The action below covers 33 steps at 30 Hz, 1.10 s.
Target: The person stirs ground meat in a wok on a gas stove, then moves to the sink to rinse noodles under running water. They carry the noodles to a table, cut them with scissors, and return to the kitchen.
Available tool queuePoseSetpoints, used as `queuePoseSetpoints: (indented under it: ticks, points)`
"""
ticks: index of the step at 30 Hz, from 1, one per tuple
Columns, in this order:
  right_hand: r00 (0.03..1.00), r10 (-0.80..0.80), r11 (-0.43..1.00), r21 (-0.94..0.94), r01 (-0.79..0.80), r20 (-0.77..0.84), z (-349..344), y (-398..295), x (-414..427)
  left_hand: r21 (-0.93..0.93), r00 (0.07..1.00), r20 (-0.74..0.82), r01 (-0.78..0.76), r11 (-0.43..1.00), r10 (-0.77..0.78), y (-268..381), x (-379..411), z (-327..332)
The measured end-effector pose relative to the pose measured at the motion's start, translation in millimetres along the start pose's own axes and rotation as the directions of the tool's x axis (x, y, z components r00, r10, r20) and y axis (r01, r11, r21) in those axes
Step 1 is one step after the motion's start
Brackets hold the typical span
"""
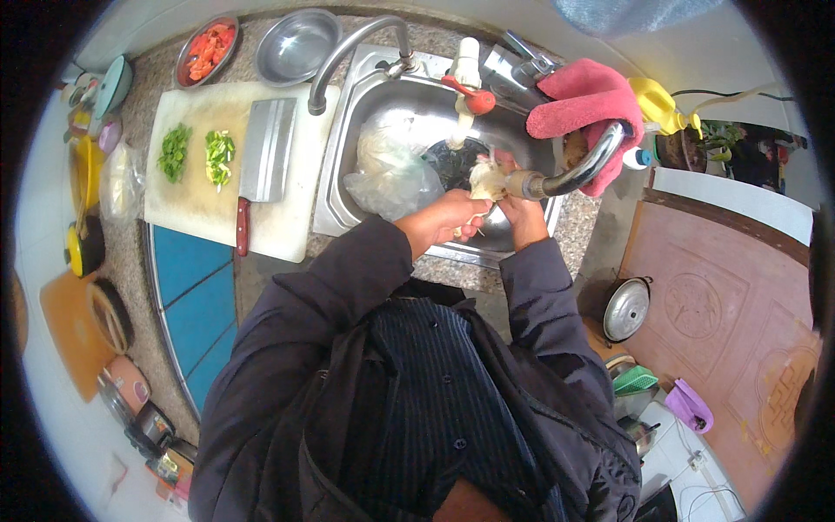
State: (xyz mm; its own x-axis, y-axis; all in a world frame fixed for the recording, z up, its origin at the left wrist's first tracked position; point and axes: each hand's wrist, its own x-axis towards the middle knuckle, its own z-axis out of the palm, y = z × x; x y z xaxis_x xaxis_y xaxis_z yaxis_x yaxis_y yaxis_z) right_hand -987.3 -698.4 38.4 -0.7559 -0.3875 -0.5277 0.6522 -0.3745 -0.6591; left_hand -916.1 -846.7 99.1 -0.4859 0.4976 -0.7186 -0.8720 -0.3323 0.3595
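Over the stainless steel sink (pixel 329 209), my left hand (pixel 447 220) is closed around a pale, whitish food item (pixel 486 183) with thin strands, which I cannot identify for certain. My right hand (pixel 518 209) is at the item's other side, partly hidden by the end of a curved metal spout (pixel 590 160); whether its fingers grip the item is not plain. A clear plastic bag (pixel 394 176) lies in the basin, left of the hands. A white tap with a red handle (pixel 471 98) stands above the drain.
Left of the sink, a white cutting board (pixel 196 225) holds a cleaver (pixel 269 150), chopped green leaves (pixel 174 152) and chopped scallions (pixel 220 156). Behind it are a metal bowl (pixel 298 49) and a bowl of cut tomatoes (pixel 210 52). A pink towel (pixel 587 98) hangs over the curved spout.
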Motion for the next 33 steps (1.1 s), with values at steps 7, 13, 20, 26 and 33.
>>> queuePoseSetpoints:
  ticks: [7, 13, 20, 26, 33]
  points:
    - [0.949, -0.305, 0.094, -0.99, 0.109, 0.076, 10.9, -54.4, -80.9, -0.283, 0.988, -0.127, -0.117, 0.952, 0.084, -0.6, 41.1, 1.9]
    - [0.94, -0.076, -0.19, -0.93, 0.315, 0.333, 96.5, -158.2, -162.4, -0.342, 0.972, -0.002, -0.221, 0.913, 0.234, 12.1, 49.2, 18.5]
    - [0.882, 0.057, 0.057, -0.883, 0.466, 0.469, 163.9, -258.4, -179.4, -0.167, 0.977, -0.047, -0.215, 0.962, 0.21, 4.1, 32.7, 15.2]
    - [0.824, -0.028, 0.186, -0.807, 0.561, 0.567, 154.0, -305.5, -27.3, 0.111, 0.984, -0.103, -0.134, 0.985, 0.145, -6.5, 7.1, -1.5]
    - [0.783, 0.422, 0.397, -0.87, 0.294, 0.457, 133.3, -265.8, 84.9, 0.165, 0.982, -0.078, -0.156, 0.974, 0.171, -20.5, -37.5, -10.2]
